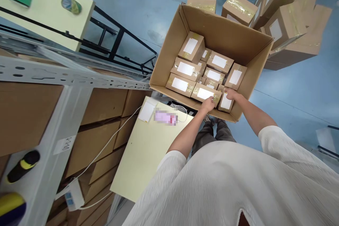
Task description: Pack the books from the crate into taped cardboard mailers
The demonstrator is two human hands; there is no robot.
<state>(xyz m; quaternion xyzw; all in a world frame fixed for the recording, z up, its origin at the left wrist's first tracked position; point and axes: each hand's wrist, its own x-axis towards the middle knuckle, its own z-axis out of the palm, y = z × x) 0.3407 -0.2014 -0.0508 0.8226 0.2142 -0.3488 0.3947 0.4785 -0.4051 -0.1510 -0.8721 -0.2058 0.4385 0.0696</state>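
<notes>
The flat parcel (205,93) with a white label lies inside the large carton (225,35), against its near wall and a little to the right of the middle. The left hand (208,104) is closed on the near edge of this parcel, with the fingers curled around it. Just beside it on the right, a second parcel (226,102) stands tilted in the near right corner of the carton. The right hand (232,94) rests on its upper end and grips it, with the fingers bent over the top. The two parcels touch each other or nearly so; I cannot tell which.

Farther inside the carton are the other small parcels (185,69), all brown, taped, and with white labels facing up, packed close together. The flaps of the carton stand open.

Near and left of the carton is a pale yellow table (143,155), and a white cable (106,144) hangs across its left edge. On the left is a grey metal shelf (66,76) with brown cartons (103,104) under it. On the far right, a pile of taped boxes (286,24) lies on the blue floor (291,88). Far left, a tape roll (71,5) lies on another pale table (50,10).
</notes>
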